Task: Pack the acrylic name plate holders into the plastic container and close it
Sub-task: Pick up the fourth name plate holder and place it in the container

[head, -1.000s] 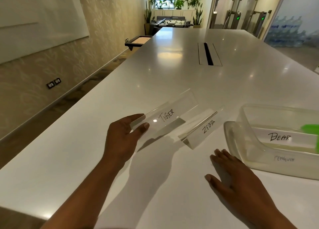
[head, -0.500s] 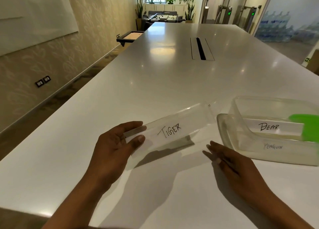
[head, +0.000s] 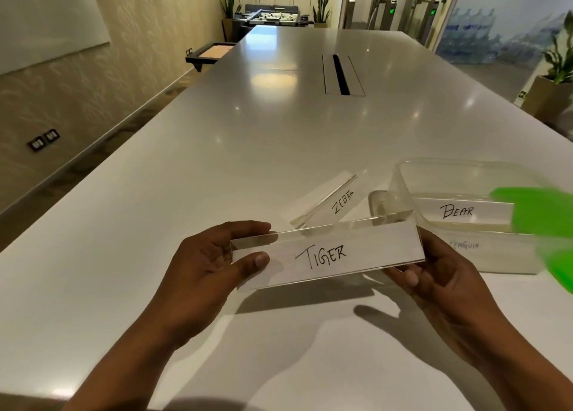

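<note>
A clear acrylic name plate holder marked TIGER is held above the white table, level and facing me. My left hand grips its left end and my right hand grips its right end. Behind it a second holder marked ZEBRA lies on the table. To the right stands the clear plastic container, which holds a holder marked BEAR above one marked PENGUIN. A green lid lies over the container's right part.
A cable slot is set into the table's middle, farther back. The table's left edge runs along a carpeted aisle and wall. A potted plant stands beyond the right edge.
My left hand has brought the TIGER holder toward me and turned it level. My right hand has left the table and taken hold of its right end.
</note>
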A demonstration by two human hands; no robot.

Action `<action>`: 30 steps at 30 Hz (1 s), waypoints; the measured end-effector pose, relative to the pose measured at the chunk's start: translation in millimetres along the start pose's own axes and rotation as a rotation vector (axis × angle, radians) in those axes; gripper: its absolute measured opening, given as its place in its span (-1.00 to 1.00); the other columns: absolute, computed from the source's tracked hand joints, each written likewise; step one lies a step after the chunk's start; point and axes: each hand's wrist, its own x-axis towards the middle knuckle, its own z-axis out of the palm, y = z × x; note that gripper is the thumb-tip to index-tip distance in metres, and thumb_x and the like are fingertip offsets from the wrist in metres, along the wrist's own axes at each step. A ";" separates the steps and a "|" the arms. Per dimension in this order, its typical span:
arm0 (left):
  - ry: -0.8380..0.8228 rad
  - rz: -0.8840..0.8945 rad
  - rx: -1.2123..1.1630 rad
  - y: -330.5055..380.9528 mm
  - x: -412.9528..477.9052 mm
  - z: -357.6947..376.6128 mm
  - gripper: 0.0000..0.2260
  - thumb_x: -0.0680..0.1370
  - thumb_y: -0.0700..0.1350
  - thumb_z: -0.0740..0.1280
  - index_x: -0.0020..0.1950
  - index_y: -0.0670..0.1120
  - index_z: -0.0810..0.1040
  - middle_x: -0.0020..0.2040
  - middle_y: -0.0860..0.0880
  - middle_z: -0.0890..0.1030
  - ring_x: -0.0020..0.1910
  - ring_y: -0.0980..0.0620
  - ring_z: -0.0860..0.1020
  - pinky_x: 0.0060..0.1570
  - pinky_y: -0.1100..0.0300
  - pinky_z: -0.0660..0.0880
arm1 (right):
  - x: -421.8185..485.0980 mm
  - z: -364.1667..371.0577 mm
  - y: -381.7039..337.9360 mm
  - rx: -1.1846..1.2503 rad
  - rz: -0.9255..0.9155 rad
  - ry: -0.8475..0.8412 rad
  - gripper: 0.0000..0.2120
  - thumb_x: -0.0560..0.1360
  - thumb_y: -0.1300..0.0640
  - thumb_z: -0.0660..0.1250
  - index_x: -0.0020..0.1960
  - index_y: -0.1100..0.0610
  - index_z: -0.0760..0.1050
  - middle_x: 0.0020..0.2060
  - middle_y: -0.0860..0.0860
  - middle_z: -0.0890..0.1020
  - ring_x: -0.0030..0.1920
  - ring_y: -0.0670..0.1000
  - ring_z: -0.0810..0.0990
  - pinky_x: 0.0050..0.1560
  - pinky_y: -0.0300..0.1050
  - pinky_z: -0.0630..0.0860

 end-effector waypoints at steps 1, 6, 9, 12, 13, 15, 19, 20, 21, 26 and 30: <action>-0.005 0.003 0.000 1.6 0.4 0.8 -0.71 0.39 0.02 0.46 0.10 0.23 0.64 0.06 0.18 0.70 0.06 0.11 0.65 -0.04 0.17 0.63 | -0.1 -0.1 -1.3 0.016 0.001 -0.009 -0.30 0.28 0.10 0.59 0.36 0.12 0.43 -0.07 -0.05 0.69 -0.04 -0.02 0.67 0.17 -0.04 0.53; -0.045 0.028 -0.024 8.3 3.0 5.9 -0.66 0.38 0.06 0.49 0.14 0.21 0.63 0.06 0.14 0.71 0.05 0.02 0.66 0.04 -0.01 0.61 | -3.5 -7.0 -3.2 0.083 -0.018 0.042 -0.35 0.23 0.18 0.55 0.30 0.07 0.51 -0.10 0.15 0.62 -0.12 0.10 0.57 0.10 -0.08 0.55; -0.084 0.050 -0.051 12.6 4.8 9.5 -0.66 0.39 0.02 0.49 0.16 0.22 0.63 0.07 0.12 0.71 0.11 0.09 0.65 0.04 0.16 0.61 | -5.3 -7.7 -8.7 0.128 -0.026 0.035 -0.34 0.14 0.20 0.61 0.22 0.03 0.57 -0.04 0.14 0.64 -0.11 0.07 0.61 0.02 -0.16 0.57; -0.082 0.077 -0.033 17.4 6.6 11.9 -0.64 0.38 0.07 0.50 0.16 0.24 0.62 0.07 0.14 0.71 0.12 0.12 0.64 0.03 0.20 0.60 | -5.3 -5.6 -13.2 0.168 -0.023 0.007 -0.26 0.05 0.06 0.70 0.21 0.03 0.58 -0.09 0.02 0.68 -0.22 -0.11 0.63 0.01 -0.19 0.56; -0.078 0.085 -0.029 19.0 7.2 12.5 -0.63 0.36 0.09 0.48 0.17 0.24 0.61 0.07 0.14 0.71 0.12 0.12 0.64 0.04 0.17 0.59 | -5.2 -5.2 -13.9 0.169 -0.022 0.016 -0.25 0.04 0.05 0.71 0.21 0.03 0.58 -0.13 0.04 0.67 -0.24 -0.09 0.61 0.01 -0.18 0.57; -0.071 0.101 -0.038 22.8 8.5 12.9 -0.63 0.36 0.09 0.46 0.16 0.24 0.61 0.06 0.14 0.71 0.12 0.12 0.64 0.02 0.20 0.58 | -4.1 -3.6 -15.4 0.174 -0.035 0.023 -0.25 0.03 0.04 0.71 0.20 0.03 0.59 -0.19 0.03 0.66 -0.26 -0.07 0.59 0.04 -0.17 0.56; -0.065 0.129 -0.024 31.3 10.6 15.3 -0.64 0.36 0.11 0.45 0.15 0.25 0.61 0.06 0.16 0.71 0.12 0.11 0.64 -0.03 0.23 0.60 | -1.9 0.5 -22.5 0.201 -0.081 0.060 -0.35 0.04 -0.02 0.70 0.10 0.04 0.64 -0.08 0.02 0.72 -0.06 -0.03 0.68 0.02 -0.17 0.57; -0.056 0.134 -0.015 33.2 11.0 15.9 -0.64 0.36 0.11 0.45 0.16 0.24 0.61 0.06 0.16 0.71 0.11 0.11 0.64 -0.01 0.19 0.59 | -1.6 1.8 -24.1 0.210 -0.096 0.068 -0.38 0.05 -0.02 0.70 0.08 0.04 0.65 -0.08 0.02 0.72 -0.04 -0.02 0.69 0.01 -0.17 0.58; -0.045 0.140 -0.008 34.9 11.4 16.5 -0.63 0.36 0.12 0.45 0.16 0.24 0.60 0.06 0.17 0.71 0.09 0.11 0.64 0.00 0.16 0.59 | -1.5 3.5 -25.9 0.220 -0.111 0.075 -0.40 0.07 -0.01 0.69 0.08 0.04 0.65 -0.07 0.02 0.72 -0.02 -0.02 0.69 0.00 -0.18 0.58; -0.037 0.155 -0.144 41.7 13.5 19.7 -0.51 0.32 0.19 0.51 0.23 0.18 0.56 0.17 0.09 0.67 0.21 0.08 0.59 0.12 0.04 0.58 | -0.6 7.2 -34.8 0.254 -0.151 0.083 -0.50 0.16 0.03 0.65 0.08 0.05 0.65 -0.12 -0.04 0.73 -0.04 -0.07 0.69 -0.01 -0.21 0.57; -0.045 0.164 -0.224 39.7 15.5 21.5 -0.31 0.24 0.19 0.58 0.33 0.12 0.49 0.28 0.00 0.60 0.31 -0.03 0.52 0.16 -0.10 0.55 | 1.7 7.4 -38.4 0.284 -0.165 0.081 -0.50 0.19 0.04 0.63 0.11 0.05 0.64 0.01 -0.01 0.71 0.07 -0.04 0.66 0.05 -0.18 0.56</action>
